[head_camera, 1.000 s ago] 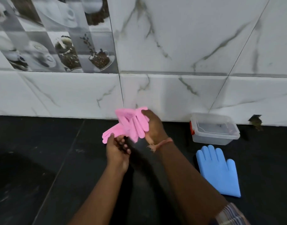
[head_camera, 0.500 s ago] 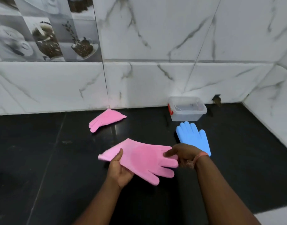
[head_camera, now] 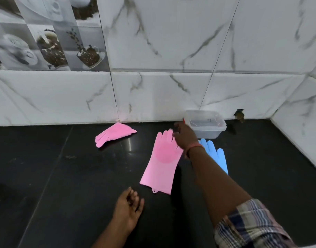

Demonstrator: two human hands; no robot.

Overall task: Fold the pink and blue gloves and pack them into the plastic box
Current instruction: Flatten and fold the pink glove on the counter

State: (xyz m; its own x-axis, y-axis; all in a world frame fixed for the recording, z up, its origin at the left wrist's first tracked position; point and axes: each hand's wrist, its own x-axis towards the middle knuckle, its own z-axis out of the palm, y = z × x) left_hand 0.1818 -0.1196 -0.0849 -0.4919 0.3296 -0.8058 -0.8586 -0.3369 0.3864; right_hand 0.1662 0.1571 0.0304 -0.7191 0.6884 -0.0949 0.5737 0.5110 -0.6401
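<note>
A pink glove [head_camera: 162,161] lies flat on the black counter [head_camera: 64,176], fingers pointing toward the wall. My right hand [head_camera: 185,136] reaches over its fingertips and seems to touch them; its fingers are fairly straight. My left hand [head_camera: 128,206] rests loosely below the glove's cuff and holds nothing. A second pink glove [head_camera: 114,134] lies by the wall on the left. The blue glove [head_camera: 216,154] lies partly hidden behind my right forearm. The clear plastic box [head_camera: 205,125] stands open against the wall, just beyond my right hand.
White marble tile walls [head_camera: 171,95] close the counter at the back and on the right. A small dark hole [head_camera: 239,115] marks the wall base right of the box. Dark counter surface stretches to the left.
The pink glove held between both hands now lies flat on the counter, turned fingers-away. My left hand has let go and drawn back; my right hand has moved up to the glove's fingertips.
</note>
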